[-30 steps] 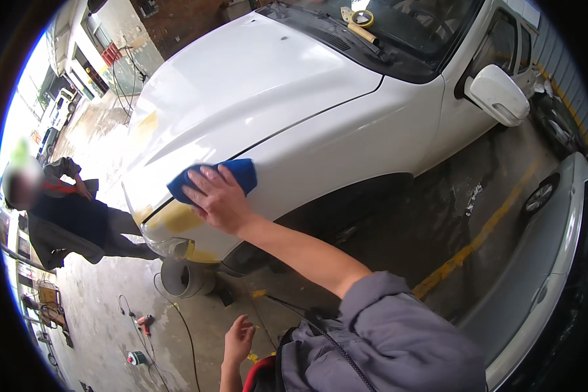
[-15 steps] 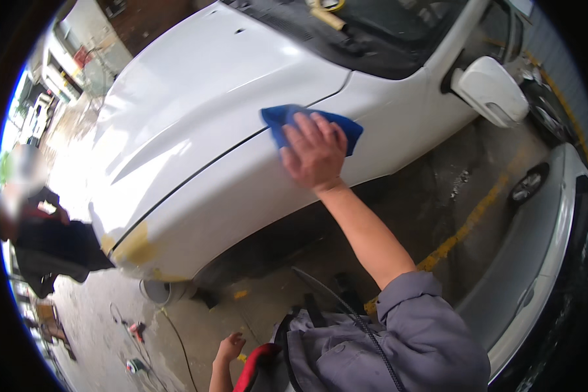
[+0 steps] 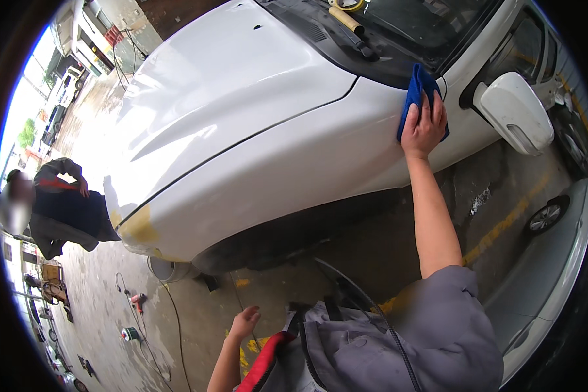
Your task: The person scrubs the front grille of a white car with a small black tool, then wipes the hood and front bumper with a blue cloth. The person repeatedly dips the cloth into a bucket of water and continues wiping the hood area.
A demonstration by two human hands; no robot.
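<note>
My right hand (image 3: pixel 424 130) presses a folded blue cloth (image 3: pixel 413 98) against the rear top of the white car's front fender (image 3: pixel 294 157), by the base of the windshield. Its fingers lie over the cloth, and part of the cloth sticks up beyond them. My left hand (image 3: pixel 245 321) hangs low in front of my body, away from the car, with loosely bent fingers and nothing visible in it. A yellowish patch (image 3: pixel 139 227) marks the front corner of the fender, below the hood (image 3: pixel 228 78).
A side mirror (image 3: pixel 517 112) juts out right of my right hand. Tape (image 3: pixel 347 5) and a tan roll (image 3: pixel 346 21) lie near the windshield. Another person (image 3: pixel 65 206) stands by the car's front. A bucket (image 3: pixel 168 269), a red tool (image 3: pixel 138 301) and cords are on the floor. A silver car (image 3: pixel 536 281) stands at right.
My right hand has moved right with the blue cloth, from the middle of the fender seam to the windshield base. The view has shifted slightly. My left hand stays low.
</note>
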